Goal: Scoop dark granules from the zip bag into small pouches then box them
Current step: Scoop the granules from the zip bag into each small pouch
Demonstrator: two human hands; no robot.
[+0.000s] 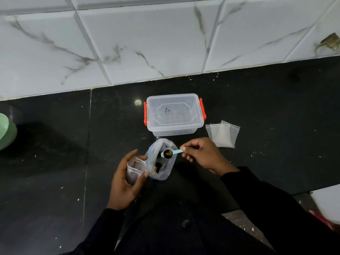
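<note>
The right hand (202,155) is pinching a blue scoop (168,153) above the open zip bag (161,162). The left hand (127,179), beside the bag, is gripping a small pouch (135,169).

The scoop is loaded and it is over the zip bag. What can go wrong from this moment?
1. The right hand pinches only the end of the scoop handle, so the loaded bowl may tilt and spill before it reaches the small pouch.
2. The pouch in the left hand has a narrow mouth; granules could miss it and be hard to see on the dark counter.
3. The box seems to have its lid on while both hands are busy.
</note>
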